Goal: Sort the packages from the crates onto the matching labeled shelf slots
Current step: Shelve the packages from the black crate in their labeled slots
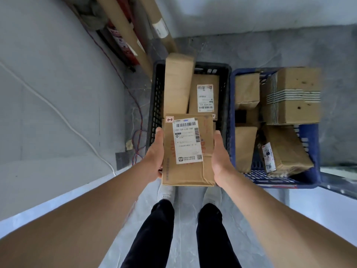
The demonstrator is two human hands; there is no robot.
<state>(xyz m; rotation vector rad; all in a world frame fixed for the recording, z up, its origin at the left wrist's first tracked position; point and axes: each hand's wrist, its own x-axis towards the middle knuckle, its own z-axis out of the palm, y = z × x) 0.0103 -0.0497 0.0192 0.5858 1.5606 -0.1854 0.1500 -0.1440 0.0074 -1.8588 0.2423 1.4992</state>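
box held over the black crate

both hands hold one box (188, 151) flat, label up, above the near end of the black crate (156, 105). the left hand (154, 154) grips its left side and the right hand (221, 157) its right side, each with the thumb lying along the top edge; the fingers beneath are hidden. a white label (187, 140) covers most of the top face, and a small tag (170, 119) reading "1-1" sits at its far left corner.

two more boxes lie in the black crate: a long box (177, 84) leaning over the far rim and a labelled box (204, 93) just beside it on the right. the blue crate (313, 171) stands touching the black one on its right, both on the floor (270, 47). it holds several boxes, among them a striped-tape box (291, 95) at the far right corner. cardboard tubes (123, 33) lean in the wall corner beyond the black crate.
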